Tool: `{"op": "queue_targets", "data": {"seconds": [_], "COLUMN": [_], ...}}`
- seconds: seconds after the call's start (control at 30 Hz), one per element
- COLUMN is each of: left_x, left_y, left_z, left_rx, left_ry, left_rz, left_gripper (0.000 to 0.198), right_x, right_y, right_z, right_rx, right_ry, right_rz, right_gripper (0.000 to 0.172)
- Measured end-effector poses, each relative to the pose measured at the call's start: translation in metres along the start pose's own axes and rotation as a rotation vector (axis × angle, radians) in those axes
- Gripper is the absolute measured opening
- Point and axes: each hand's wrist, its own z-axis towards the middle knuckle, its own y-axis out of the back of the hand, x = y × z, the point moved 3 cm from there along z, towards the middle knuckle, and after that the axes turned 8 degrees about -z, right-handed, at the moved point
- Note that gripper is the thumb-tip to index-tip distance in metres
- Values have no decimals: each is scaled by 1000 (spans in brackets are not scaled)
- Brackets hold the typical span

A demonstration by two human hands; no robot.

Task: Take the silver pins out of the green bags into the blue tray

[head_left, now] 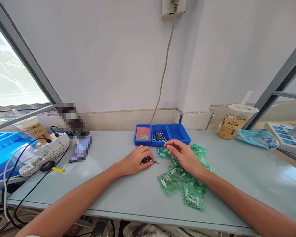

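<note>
My left hand (pixel 136 160) rests on the table with its fingers curled over a bunch of thin dark metal pins (pixel 146 160), whose ends stick out past the fingertips. My right hand (pixel 182 154) is raised in front of the blue bins, thumb and fingers pinched on one slim metal pin (pixel 165 142). Just beyond that hand, the middle blue bin (pixel 159 144) holds a heap of similar pins. Under and around my right wrist lie several green clear bags (pixel 169 190) with small metal pieces and white strips inside.
The left blue bin (pixel 142 143) holds a pinkish-red piece; a right blue bin (pixel 179 131) adjoins. A drink cup (pixel 233 121) and blue packet (pixel 258 139) stand far right. At left are a phone (pixel 81 148), power strip (pixel 45 153), cables and another cup (pixel 34 128).
</note>
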Motion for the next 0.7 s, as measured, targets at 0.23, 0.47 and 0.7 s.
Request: {"op": "queue_targets", "data": {"seconds": [0.23,0.47,0.7], "left_x": [0,0,1], "left_y": [0,0,0], "left_z": [0,0,1], "left_rx": [4,11,11], "left_ry": [0,5,2], "left_rz": [-9,-2,3], "left_gripper": [18,16,17], "right_x": [2,4,5], "right_y": [1,2,2], "right_z": [-1,-1,-2], "right_rx": [-18,-31,-28], "right_ry": [1,-2,-9], "right_rz": [-5,-8,-23], "right_gripper": [42,45,43]}}
